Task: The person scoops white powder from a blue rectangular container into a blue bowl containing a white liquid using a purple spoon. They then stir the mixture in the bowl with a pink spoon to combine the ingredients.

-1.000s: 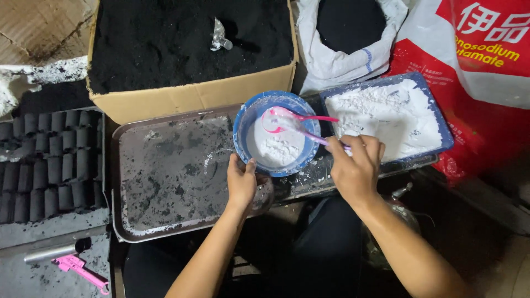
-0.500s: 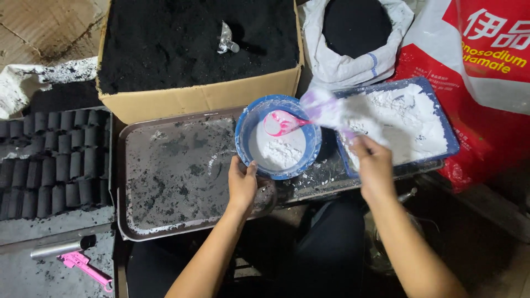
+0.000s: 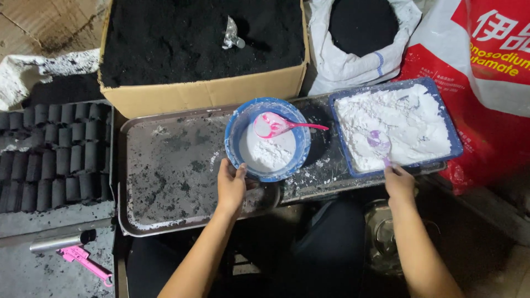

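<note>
White powder half-buries purple spoon (image 3: 379, 140) pinched by right hand (image 3: 399, 185), left hand (image 3: 230, 186) fingers gripping blue bowl (image 3: 234, 144) rim.

Both forearms are bare with no sleeves showing, and the legs wear dark trousers (image 3: 326, 248).

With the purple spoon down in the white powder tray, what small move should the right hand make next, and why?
Probably lift a spoonful toward the blue bowl: the right hand holds the purple spoon dipped in the powder tray, and the left hand grips the bowl's rim.
</note>
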